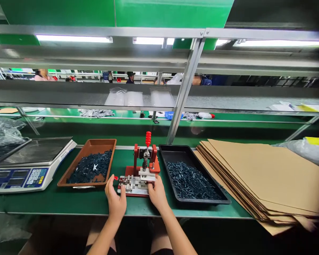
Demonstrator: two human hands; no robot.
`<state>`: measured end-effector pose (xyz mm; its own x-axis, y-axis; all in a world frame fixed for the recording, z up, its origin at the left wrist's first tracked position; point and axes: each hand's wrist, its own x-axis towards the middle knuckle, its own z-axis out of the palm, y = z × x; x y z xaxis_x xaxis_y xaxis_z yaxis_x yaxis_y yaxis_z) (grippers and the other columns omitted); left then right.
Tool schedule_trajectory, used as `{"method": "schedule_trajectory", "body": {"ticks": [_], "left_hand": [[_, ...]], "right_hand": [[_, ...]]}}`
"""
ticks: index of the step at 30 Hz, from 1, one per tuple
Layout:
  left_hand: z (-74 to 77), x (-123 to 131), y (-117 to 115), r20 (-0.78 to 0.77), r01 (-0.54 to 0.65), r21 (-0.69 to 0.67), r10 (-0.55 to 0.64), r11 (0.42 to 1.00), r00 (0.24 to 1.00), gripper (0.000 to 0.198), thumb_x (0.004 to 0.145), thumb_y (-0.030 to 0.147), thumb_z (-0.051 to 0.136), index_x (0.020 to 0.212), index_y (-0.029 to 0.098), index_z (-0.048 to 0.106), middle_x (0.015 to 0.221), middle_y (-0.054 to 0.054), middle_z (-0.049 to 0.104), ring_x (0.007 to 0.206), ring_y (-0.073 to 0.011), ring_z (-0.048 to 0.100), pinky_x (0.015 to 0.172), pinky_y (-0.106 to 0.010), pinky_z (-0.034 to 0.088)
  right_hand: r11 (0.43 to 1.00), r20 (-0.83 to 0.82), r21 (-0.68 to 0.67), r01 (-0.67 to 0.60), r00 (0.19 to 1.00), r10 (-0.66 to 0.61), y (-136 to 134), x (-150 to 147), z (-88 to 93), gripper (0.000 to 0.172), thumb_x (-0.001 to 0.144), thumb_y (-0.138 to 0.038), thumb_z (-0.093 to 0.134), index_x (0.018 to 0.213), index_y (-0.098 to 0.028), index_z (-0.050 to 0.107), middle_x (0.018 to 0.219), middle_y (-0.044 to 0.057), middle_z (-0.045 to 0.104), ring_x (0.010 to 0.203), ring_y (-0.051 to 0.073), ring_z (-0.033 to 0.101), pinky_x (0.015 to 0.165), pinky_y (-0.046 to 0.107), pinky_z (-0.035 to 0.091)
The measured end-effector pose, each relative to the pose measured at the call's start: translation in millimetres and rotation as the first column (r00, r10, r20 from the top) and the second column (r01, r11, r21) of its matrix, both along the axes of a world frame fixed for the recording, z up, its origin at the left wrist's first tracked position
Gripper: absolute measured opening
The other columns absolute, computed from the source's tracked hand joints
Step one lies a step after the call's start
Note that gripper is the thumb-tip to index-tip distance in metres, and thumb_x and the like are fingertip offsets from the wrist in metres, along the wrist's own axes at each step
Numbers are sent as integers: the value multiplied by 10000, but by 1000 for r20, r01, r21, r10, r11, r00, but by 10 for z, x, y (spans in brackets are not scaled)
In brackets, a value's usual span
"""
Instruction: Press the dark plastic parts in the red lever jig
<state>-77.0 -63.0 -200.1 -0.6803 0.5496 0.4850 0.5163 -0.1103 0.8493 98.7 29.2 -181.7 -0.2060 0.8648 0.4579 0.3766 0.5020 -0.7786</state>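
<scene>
A small red hand press (142, 170) with a red-knobbed lever stands on the green bench between two trays. My left hand (115, 198) rests at the front left of the press's metal fixture, fingers curled, thumb up beside a small red tab. My right hand (155, 193) lies against the fixture's right front, fingers bent onto the metal block. What either hand pinches is too small to make out. A brown tray (69, 175) of small dark parts sits left of the press. A black tray (223, 200) with several dark parts sits right of it.
A digital weighing scale (23, 166) stands at the far left. A stack of cardboard sheets (268, 177) overhangs the bench edge at the right. Plastic bags lie at both far sides. Other people work behind the shelving.
</scene>
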Motion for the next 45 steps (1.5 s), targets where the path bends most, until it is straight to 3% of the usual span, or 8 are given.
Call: {"method": "schedule_trajectory", "body": {"ticks": [10,15,19,21,27,31,37,45], "left_hand": [[-408,375,-1352,650,530,-278,-249,801,717,498,898,680,462,1004,218,618,788,-40,679,672,-200,641,648,-331,528],[-818,-737,-2161,360,96,-581,149,808,921,491,863,668,402,989,239,604,768,-61,712,797,-289,714,798,-436,559],[-1169,-1436,-2597,18,-56,-894,159,445,987,439,792,463,495,1090,178,644,1155,-185,721,1140,-383,677,979,-535,522],[-1090,-1520,-2498,-74,-77,-905,24,418,997,488,807,403,497,1187,131,638,1308,-210,656,1263,-368,611,1058,-520,488],[250,-1387,-1264,-448,-98,-533,-182,840,875,383,987,414,378,1065,215,695,1145,-110,717,1122,-247,647,1054,-414,478],[877,-1625,-351,-428,-189,-730,-224,656,876,340,924,420,501,1038,186,719,1128,-132,738,1079,-259,672,984,-366,490],[769,-1957,389,-311,-209,-926,-317,316,896,243,700,389,704,708,146,709,921,-241,760,937,-393,726,775,-395,538],[577,-2167,376,-404,-293,-889,-305,352,862,375,762,443,515,815,146,738,960,-255,755,967,-444,707,816,-471,540]], "right_hand": [[841,194,-226,-491,824,533,-1379,89,-16,264,927,-176,537,1088,-286,716,997,68,661,929,226,663,822,346,574],[989,188,35,-144,973,135,-438,883,208,213,919,-334,550,1044,-263,707,1004,110,724,907,270,696,827,405,572],[991,453,-86,104,890,-54,446,1418,342,253,814,-356,564,946,-211,725,935,117,752,817,281,714,785,404,565],[972,578,-212,99,815,44,669,1471,347,223,753,-307,614,911,-206,734,910,114,766,835,287,727,780,374,555],[917,648,-398,9,710,274,750,1281,237,128,780,-171,591,711,-229,683,772,56,764,759,234,718,678,286,471],[929,654,-371,-20,704,276,709,1270,269,199,821,-136,544,703,-205,688,738,50,742,714,199,672,652,271,411],[978,576,-195,67,815,59,600,1306,356,164,848,-142,541,818,-187,696,801,43,725,760,180,640,707,259,414],[978,413,-184,97,911,-13,619,1321,357,180,863,-181,570,949,-187,729,995,92,754,958,235,686,881,339,480]]}}
